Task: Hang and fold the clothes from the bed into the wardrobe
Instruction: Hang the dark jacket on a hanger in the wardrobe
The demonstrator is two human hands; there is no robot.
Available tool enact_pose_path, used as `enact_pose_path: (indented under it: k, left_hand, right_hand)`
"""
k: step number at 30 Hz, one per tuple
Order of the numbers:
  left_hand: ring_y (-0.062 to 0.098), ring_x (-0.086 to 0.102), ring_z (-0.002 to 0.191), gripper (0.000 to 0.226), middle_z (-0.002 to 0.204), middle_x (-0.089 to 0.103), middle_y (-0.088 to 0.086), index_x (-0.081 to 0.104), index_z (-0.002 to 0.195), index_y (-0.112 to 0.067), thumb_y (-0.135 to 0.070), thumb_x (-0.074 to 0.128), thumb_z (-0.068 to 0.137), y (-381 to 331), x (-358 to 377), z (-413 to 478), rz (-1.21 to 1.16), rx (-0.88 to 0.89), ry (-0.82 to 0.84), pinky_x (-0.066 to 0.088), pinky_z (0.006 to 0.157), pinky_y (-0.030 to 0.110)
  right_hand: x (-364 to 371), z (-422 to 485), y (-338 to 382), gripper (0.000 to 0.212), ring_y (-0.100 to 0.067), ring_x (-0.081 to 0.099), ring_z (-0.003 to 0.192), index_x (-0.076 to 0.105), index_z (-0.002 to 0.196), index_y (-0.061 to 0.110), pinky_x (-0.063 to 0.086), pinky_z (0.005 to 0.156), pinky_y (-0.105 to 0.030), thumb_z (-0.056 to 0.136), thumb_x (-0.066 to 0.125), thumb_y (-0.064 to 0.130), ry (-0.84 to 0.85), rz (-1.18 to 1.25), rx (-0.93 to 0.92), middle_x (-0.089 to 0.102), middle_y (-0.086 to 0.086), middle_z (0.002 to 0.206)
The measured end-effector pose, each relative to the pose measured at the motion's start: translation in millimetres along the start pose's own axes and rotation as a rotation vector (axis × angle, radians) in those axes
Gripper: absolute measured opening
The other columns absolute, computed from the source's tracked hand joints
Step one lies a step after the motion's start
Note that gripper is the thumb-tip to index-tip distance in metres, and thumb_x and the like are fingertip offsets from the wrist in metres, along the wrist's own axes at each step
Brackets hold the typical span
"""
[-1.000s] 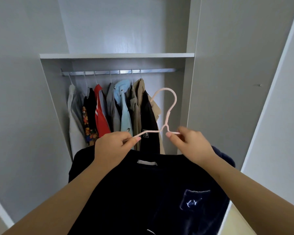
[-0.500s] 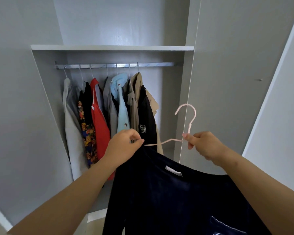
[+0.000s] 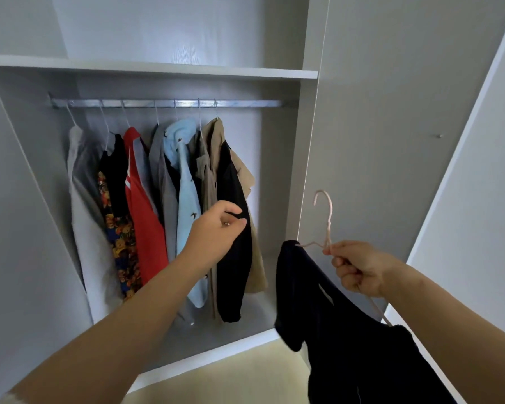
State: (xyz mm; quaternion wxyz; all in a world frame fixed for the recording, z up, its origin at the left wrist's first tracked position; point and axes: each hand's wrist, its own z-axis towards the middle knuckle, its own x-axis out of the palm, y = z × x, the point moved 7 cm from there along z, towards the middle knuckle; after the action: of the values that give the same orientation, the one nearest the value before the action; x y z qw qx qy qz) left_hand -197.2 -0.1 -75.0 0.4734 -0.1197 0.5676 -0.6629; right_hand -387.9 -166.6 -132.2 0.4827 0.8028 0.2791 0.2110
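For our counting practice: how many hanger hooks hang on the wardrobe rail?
7 hooks in a row along the rail, left to middle, above the hung clothes; overlapped ones may be hidden.

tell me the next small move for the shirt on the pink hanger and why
Probably lift the pink hanger, with the dark shirt, in the right hand up to the bare right end of the rail: the hook is below it, and the left hand holds the black garment.
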Motion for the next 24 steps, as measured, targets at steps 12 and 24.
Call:
enact_pose_path:
  k: [12, 24]
  left_hand:
    - [0.012, 0.064, 0.082, 0.027, 0.082, 0.063, -0.007, 0.046, 0.109, -0.034, -0.026, 0.06, 0.088, 50, 19, 138, -0.09, -0.02, 0.005, 0.044, 0.062, 0.021]
    - [0.001, 0.056, 0.076, 0.025, 0.086, 0.06, -0.014, 0.046, 0.109, -0.033, -0.027, 0.059, 0.088, 103, 4, 354, 0.161, 0.003, 0.08, 0.039, 0.06, 0.014]
  right_hand:
    - [8, 114, 68, 0.024, -0.004, 0.021, 0.025, 0.049, 0.076, 0.01, 0.015, 0.031, -0.005, 0.096, 0.039, 0.002, -0.065, 0.073, -0.065, 0.037, 0.001, 0.038]
    - [62, 302, 191, 0.028, -0.002, 0.018, 0.021, 0.045, 0.066, 0.011, 0.012, 0.03, -0.003, 0.094, 0.046, 0.005, -0.068, 0.071, -0.082, 0.031, 0.003, 0.034]
